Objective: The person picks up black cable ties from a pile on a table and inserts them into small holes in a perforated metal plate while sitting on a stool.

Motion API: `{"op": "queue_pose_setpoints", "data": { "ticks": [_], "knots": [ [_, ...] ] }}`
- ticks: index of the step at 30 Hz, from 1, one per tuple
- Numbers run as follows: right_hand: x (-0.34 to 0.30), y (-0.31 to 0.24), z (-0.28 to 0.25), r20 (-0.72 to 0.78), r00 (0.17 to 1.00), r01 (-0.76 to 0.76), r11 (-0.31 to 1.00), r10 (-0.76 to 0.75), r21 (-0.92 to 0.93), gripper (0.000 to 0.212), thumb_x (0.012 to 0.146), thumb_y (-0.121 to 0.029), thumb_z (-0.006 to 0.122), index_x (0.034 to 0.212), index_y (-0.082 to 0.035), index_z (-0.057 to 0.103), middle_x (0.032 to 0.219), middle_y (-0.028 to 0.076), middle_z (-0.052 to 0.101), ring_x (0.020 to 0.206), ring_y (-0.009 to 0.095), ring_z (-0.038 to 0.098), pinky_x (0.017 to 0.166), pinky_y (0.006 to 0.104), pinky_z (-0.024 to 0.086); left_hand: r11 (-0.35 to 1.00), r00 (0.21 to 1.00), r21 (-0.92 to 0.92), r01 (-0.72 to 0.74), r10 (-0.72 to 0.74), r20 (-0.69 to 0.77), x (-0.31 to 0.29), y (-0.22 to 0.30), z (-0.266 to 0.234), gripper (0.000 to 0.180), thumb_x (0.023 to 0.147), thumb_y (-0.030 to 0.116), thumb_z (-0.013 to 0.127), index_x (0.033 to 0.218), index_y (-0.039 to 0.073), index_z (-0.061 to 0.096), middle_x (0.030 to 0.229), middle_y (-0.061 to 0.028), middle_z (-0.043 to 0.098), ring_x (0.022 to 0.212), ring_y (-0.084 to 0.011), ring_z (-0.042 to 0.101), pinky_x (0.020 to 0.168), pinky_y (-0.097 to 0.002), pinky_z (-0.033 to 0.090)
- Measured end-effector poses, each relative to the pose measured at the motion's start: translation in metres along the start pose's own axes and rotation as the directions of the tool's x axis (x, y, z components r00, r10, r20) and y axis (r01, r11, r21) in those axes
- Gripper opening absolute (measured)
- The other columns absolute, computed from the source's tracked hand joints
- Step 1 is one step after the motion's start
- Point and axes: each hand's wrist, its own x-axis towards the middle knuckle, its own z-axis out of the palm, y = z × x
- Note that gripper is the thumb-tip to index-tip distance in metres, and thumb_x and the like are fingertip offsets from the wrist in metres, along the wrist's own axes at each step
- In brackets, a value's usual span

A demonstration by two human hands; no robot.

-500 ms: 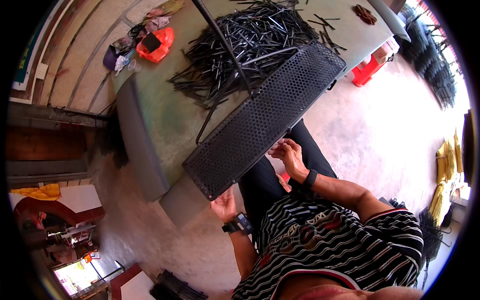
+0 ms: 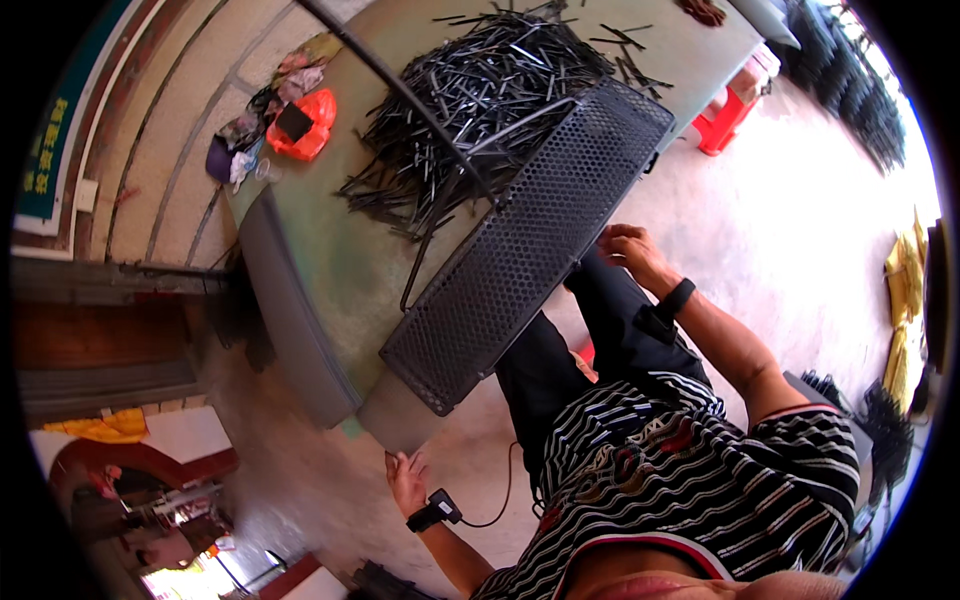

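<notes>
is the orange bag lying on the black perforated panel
No, the orange bag lies apart from the black perforated panel, off to the left of the pile of black strips.

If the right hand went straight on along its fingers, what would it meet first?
The right hand would probably meet the near edge of the black perforated panel first, though depth is unclear and it might pass beneath.

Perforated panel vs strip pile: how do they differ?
The perforated panel is one flat piece full of holes; the strip pile is many narrow pieces. The panel is neatly rectangular; the pile is a jumbled heap with irregular edges. Both are dark.
</notes>
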Motion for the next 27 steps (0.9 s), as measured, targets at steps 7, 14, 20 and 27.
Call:
{"op": "queue_pose_setpoints", "data": {
  "ticks": [7, 14, 20, 27],
  "knots": [
    [0.022, 0.011, 0.011, -0.008, 0.984, -0.171, 0.959, 0.177, 0.227, 0.012, 0.082, 0.001, 0.042, 0.086, 0.0, 0.054, 0.082, 0.011, 0.06, 0.069, 0.021, 0.061, 0.065, 0.0331, 0.052, 0.999, 0.997, -0.024, 0.04, -0.041, -0.058, 0.064, 0.021, -0.006, 0.058, 0.082, 0.03, 0.065, 0.124, -0.005, 0.045, 0.112, -0.0136, 0.055, 0.093, -0.024, 0.055, 0.08, -0.0359, 0.046],
    [0.028, 0.002, 0.009, -0.14, 0.984, -0.045, 0.921, 0.107, 0.387, 0.015, 0.079, 0.004, 0.034, 0.089, -0.004, 0.041, 0.07, 0.011, 0.053, 0.06, 0.024, 0.058, 0.056, 0.0383, 0.052, 0.984, 0.975, -0.113, -0.139, 0.116, -0.189, 0.063, 0.022, 0.056, 0.055, 0.082, 0.03, 0.066, 0.116, -0.01, 0.05, 0.114, -0.0143, 0.055, 0.099, -0.0242, 0.053, 0.086, -0.036, 0.044],
    [0.043, -0.021, -0.014, -0.249, 0.964, 0.048, 0.867, 0.089, 0.497, 0.017, 0.077, 0.004, 0.034, 0.092, -0.001, 0.039, 0.072, 0.014, 0.053, 0.059, 0.026, 0.057, 0.054, 0.0374, 0.053, 0.99, 0.992, -0.104, -0.094, 0.083, -0.1, 0.077, 0.013, 0.087, 0.06, 0.083, 0.029, 0.065, 0.123, -0.011, 0.045, 0.123, -0.0149, 0.05, 0.105, -0.0225, 0.051, 0.09, -0.0341, 0.041],
    [0.047, -0.035, -0.01, -0.337, 0.941, 0.143, 0.894, 0.01, 0.425, 0.022, 0.074, 0.004, 0.033, 0.094, 0.004, 0.043, 0.075, 0.014, 0.055, 0.06, 0.025, 0.057, 0.057, 0.0373, 0.052, 0.972, 0.999, -0.232, -0.043, 0.037, -0.028, 0.075, 0.015, 0.099, 0.052, 0.085, 0.026, 0.062, 0.121, -0.009, 0.046, 0.119, -0.0151, 0.053, 0.102, -0.0252, 0.054, 0.087, -0.0376, 0.045]
  ]
}}
